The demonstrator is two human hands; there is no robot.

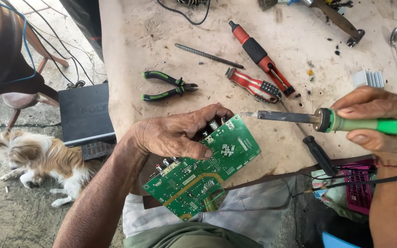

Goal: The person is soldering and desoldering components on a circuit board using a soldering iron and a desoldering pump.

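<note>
Fingers [207, 112] of the left hand [175, 133] are curled over the far edge of a green circuit board [207, 167], with the thumb pressed on its printed face, so the left grip is clenched on the board. The board is held tilted at the near edge of the counter [129, 50], partly overhanging the person's lap.

A soldering iron [327, 120] with a green handle is grasped in the right hand [382, 124], the right grip being closed around the handle just behind the metal barrel. The iron is held level, and its tip is brought just beside the upper right corner of the board; whether it touches cannot be told.

Beyond the hands, several tools are laid on the worn, pale counter: green-handled pliers [168, 86], a thin metal rod [207, 56], a red and black tool [260, 57] and a red-handled tool [253, 86] close together, and a black-handled screwdriver [318, 154] near the front edge. A spoon [396, 50] and a small ribbed metal heat sink [368, 78] are seen at the right.

On the floor at the left, a black box [86, 115] is set beside the counter, and a small brown and white dog [42, 160] is seen next to it.
</note>
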